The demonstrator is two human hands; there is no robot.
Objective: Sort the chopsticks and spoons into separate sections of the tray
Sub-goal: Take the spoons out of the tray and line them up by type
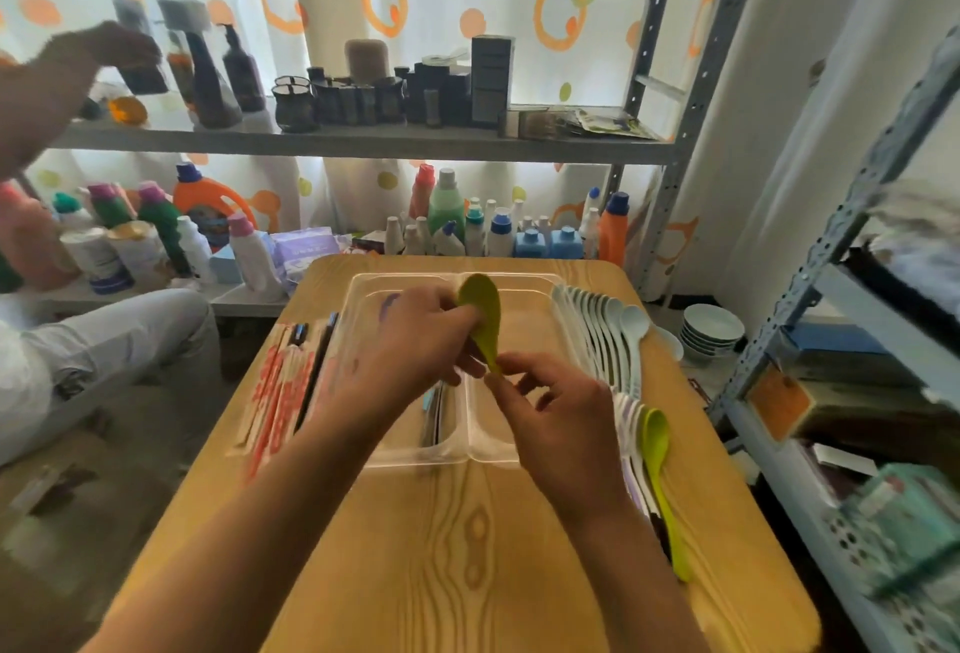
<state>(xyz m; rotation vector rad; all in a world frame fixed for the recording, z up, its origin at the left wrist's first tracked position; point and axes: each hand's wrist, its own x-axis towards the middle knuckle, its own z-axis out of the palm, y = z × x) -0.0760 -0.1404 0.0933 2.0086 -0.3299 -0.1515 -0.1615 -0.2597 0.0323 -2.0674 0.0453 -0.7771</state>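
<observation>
A clear plastic tray (524,289) with two long sections lies on the wooden table (467,548). Above it both hands hold one green spoon (483,309): my left hand (415,340) grips its bowl end, my right hand (556,408) pinches the handle tip. Wrapped chopsticks (280,392) lie in a row left of the tray. Pale blue spoons (608,335) lie in a row right of it, with white spoons and another green spoon (657,465) nearer me. Something dark lies in the tray's left section, mostly hidden by my arm.
Another person sits at the left, one arm (62,75) reaching up to the shelf of bottles. Detergent bottles (457,216) crowd the lower shelf behind the table. A metal rack (857,392) stands close on the right, with stacked bowls (711,333) on the floor.
</observation>
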